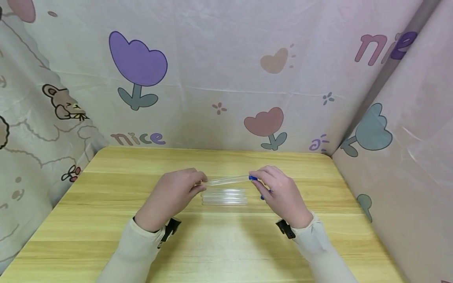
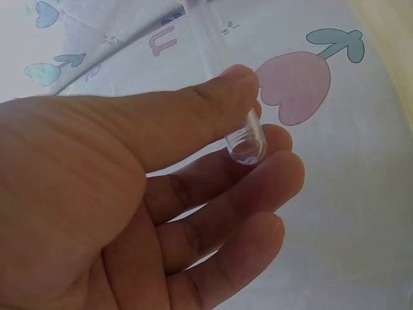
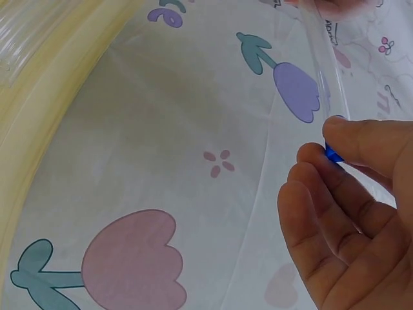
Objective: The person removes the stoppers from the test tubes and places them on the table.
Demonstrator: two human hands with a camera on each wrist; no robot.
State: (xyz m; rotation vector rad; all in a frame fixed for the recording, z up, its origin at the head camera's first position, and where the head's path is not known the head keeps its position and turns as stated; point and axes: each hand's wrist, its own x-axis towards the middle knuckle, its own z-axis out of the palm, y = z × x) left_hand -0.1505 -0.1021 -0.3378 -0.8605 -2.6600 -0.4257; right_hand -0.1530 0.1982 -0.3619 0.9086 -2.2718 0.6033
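Patterned cloth (image 1: pixel 226 78) with tulips walls in the wooden table (image 1: pixel 106 220) on three sides. From the head view I see my left hand (image 1: pixel 170 194) pinching one end of a clear tube (image 1: pixel 228 180) held level just above the table, while my right hand (image 1: pixel 281 194) pinches the blue cap (image 1: pixel 253 178) at the other end. Beneath it a row of spare tubes (image 1: pixel 224 196) lies flat, close enough to be knocked.

Left wrist: thumb and fingers (image 2: pixel 271 161) clamp the tube's rounded closed end (image 2: pixel 246 143).

Right wrist: fingertips (image 3: pixel 316 161) nip the blue cap (image 3: pixel 333 155). I judge a steady left grip and a straight pull or twist on the cap serves best, keeping clear of the tubes below.
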